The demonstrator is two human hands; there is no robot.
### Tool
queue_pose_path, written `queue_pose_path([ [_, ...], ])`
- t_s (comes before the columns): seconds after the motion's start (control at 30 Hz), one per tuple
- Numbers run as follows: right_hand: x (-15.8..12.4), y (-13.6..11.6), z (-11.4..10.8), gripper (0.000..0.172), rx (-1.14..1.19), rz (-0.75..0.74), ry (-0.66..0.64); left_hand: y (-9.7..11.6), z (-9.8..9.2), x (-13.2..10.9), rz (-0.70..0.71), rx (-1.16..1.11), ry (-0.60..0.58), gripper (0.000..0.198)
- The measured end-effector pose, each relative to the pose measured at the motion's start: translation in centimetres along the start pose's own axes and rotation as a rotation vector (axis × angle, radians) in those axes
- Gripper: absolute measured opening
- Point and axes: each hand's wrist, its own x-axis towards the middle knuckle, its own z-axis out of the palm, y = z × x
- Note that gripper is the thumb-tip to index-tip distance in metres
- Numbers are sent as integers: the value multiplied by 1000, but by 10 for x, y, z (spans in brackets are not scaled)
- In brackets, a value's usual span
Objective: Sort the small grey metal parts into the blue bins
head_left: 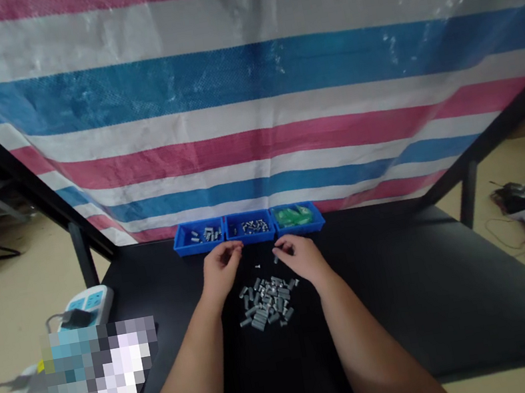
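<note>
My left hand (221, 270) is curled above the black table, thumb and fingertips together in front of the middle bin; anything between them is too small to make out. Between thumb and forefinger, my right hand (302, 256) pinches a small grey cylindrical piece (276, 260). A tiny screw (257, 266) lies on the table between my hands. Nearer to me is a pile of grey cylindrical pieces (268, 302), with some small shiny metal parts among them.
Three blue bins line the table's back edge: a left bin (200, 248) with grey pieces, a middle bin (251, 239) with small metal parts, a right bin (301, 229) with green plastic bags. A power strip (102, 299) sits at left. A striped sheet (240, 71) hangs behind.
</note>
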Motion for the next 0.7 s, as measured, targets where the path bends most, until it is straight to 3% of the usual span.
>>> queue_pose_path([
  [0.13, -5, -4, 6, 19, -143, 1, -149, -6, 4, -4, 56, 207, -131, 20],
  [0.3, -2, -14, 16, 10, -146, -36, -92, -9, 4, -4, 74, 312, -231, 22],
  [0.43, -2, -26, 18, 13, 49, -162, -30, -9, 8, -5, -13, 198, -253, 29],
  [0.57, -5, -36, 22, 16, 303, -240, -36, -4, 12, -5, -102, -91, -339, 44],
  [0.7, -5, -39, 29, 17, 415, -253, -85, 2, 12, -5, -116, -192, -392, 38],
])
